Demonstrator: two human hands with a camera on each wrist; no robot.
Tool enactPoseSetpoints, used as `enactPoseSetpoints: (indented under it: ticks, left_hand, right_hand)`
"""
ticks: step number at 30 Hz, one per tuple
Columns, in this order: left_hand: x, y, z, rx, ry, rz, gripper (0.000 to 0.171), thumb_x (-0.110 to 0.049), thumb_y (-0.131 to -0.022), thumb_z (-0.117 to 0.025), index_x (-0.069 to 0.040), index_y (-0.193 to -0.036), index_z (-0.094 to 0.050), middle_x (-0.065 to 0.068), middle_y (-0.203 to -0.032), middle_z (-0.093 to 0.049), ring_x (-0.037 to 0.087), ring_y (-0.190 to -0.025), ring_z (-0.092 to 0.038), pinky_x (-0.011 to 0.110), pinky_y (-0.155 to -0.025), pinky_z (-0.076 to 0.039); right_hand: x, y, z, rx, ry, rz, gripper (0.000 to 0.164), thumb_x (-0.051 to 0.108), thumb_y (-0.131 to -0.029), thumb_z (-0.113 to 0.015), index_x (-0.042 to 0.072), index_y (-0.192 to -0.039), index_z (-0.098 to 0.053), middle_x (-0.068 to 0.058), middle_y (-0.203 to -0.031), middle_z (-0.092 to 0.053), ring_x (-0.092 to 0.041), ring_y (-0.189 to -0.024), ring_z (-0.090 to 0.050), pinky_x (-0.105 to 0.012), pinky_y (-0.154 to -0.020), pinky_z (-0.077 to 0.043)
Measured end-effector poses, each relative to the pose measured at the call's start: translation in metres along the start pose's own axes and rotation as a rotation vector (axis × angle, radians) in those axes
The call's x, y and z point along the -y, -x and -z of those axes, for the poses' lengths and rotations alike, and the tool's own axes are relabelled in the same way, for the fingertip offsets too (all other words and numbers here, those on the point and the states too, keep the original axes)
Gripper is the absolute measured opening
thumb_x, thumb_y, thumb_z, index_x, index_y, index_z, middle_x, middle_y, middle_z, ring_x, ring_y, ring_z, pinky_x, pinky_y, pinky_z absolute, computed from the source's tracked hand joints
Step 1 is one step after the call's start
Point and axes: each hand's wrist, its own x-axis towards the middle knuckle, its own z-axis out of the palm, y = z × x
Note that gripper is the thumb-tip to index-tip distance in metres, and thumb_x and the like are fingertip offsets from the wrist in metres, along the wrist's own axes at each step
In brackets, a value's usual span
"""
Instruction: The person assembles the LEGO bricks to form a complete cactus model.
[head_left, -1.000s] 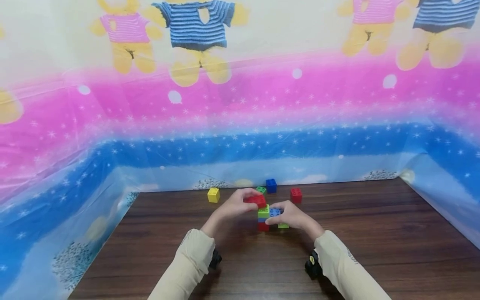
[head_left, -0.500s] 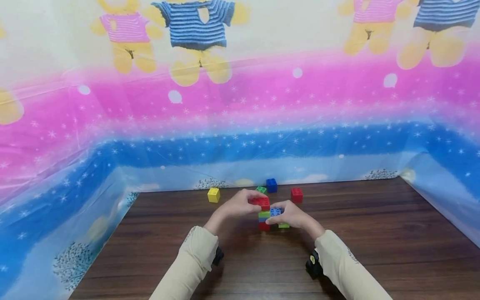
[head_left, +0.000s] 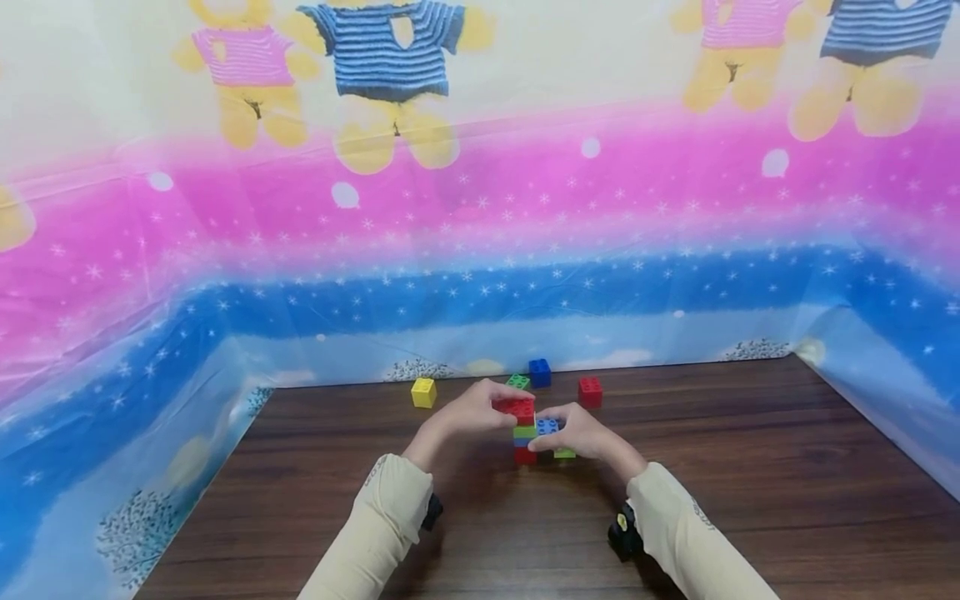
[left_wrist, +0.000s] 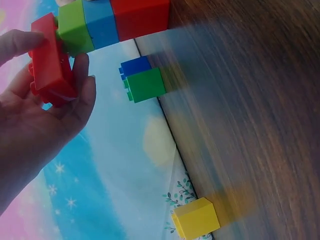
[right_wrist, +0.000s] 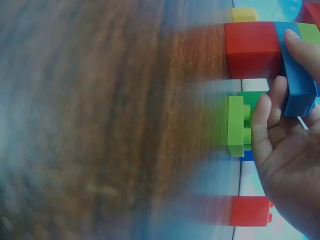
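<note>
A small stack stands mid-table: a red brick at the bottom, a long blue brick across it, and a lime-green brick above. My left hand grips a long red brick on top of the lime-green one, its underside right at the studs and slightly tilted in the left wrist view. From the other side, my right hand pinches the blue brick's overhanging end, thumb on one face and fingers opposite. A flat lime-green brick lies on the table beside the stack, below the right hand.
Along the back of the dark wooden table stand a yellow brick, a green brick, a dark blue brick and another red brick. Patterned cloth rises right behind the table's back edge.
My left hand has brought the long red brick a little to the right and down over the lime-green brick, covering its studs. The right hand has stayed at the blue brick.
</note>
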Motion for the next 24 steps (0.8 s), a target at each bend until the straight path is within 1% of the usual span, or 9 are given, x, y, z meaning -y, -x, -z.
enactPoseSetpoints:
  ticks: [4,8,15,18,22,24]
  left_hand:
    - [0.0005,-0.0008,-0.0013,-0.003,-0.009,-0.005,0.04,-0.014,-0.092,-0.064,-0.008,-0.131,-0.061,0.012,-0.125,-0.066,0.013,-0.092,-0.062,0.024,-0.078,-0.053]
    - [-0.0004,-0.0015,-0.0023,-0.015,-0.025,-0.018,0.04,-0.021,-0.092,-0.066,-0.008,-0.129,-0.063,0.011,-0.121,-0.069,0.013,-0.094,-0.065,0.025,-0.082,-0.053]
    - [-0.0019,-0.0016,-0.0037,-0.033,0.02,0.005,0.037,-0.017,-0.091,-0.067,-0.006,-0.127,-0.064,0.012,-0.118,-0.07,0.014,-0.092,-0.065,0.024,-0.08,-0.054]
    - [-0.0028,-0.0023,-0.0039,-0.032,0.038,0.009,0.037,-0.015,-0.091,-0.067,-0.005,-0.127,-0.064,0.013,-0.116,-0.07,0.016,-0.089,-0.064,0.026,-0.078,-0.055]
    - [-0.0051,-0.0027,-0.0033,-0.018,0.03,0.005,0.037,-0.014,-0.092,-0.066,-0.005,-0.128,-0.064,0.014,-0.114,-0.07,0.018,-0.083,-0.063,0.025,-0.073,-0.053]
    - [-0.0055,-0.0029,-0.003,-0.009,0.025,0.0,0.037,-0.012,-0.092,-0.065,-0.004,-0.128,-0.063,0.014,-0.114,-0.07,0.019,-0.084,-0.063,0.024,-0.072,-0.053]
  right_hand:
    - [-0.0006,0.0007,0.0,0.0,0.007,0.008,0.061,0.034,-0.081,-0.078,0.0,-0.129,-0.06,-0.012,-0.111,-0.069,-0.017,-0.093,-0.063,-0.036,-0.084,-0.056]
    - [0.0,0.0013,0.0001,-0.006,0.019,0.018,0.061,0.035,-0.081,-0.078,0.002,-0.129,-0.06,-0.011,-0.112,-0.069,-0.017,-0.093,-0.062,-0.037,-0.085,-0.056]
    - [0.0,0.0008,-0.0006,-0.006,0.014,0.01,0.061,0.036,-0.08,-0.079,0.003,-0.128,-0.061,-0.01,-0.111,-0.069,-0.017,-0.093,-0.062,-0.037,-0.085,-0.056]
    - [-0.0004,0.001,-0.0009,-0.013,0.018,0.005,0.061,0.035,-0.08,-0.079,0.002,-0.128,-0.061,-0.011,-0.112,-0.069,-0.017,-0.094,-0.062,-0.039,-0.086,-0.056]
    - [0.0,0.0009,-0.0008,-0.019,0.02,-0.001,0.061,0.034,-0.08,-0.079,0.003,-0.128,-0.061,-0.011,-0.113,-0.069,-0.018,-0.095,-0.062,-0.039,-0.086,-0.056]
    - [0.0004,0.0004,-0.0007,-0.014,0.02,0.003,0.06,0.035,-0.08,-0.079,0.003,-0.128,-0.061,-0.011,-0.113,-0.069,-0.017,-0.095,-0.062,-0.039,-0.086,-0.056]
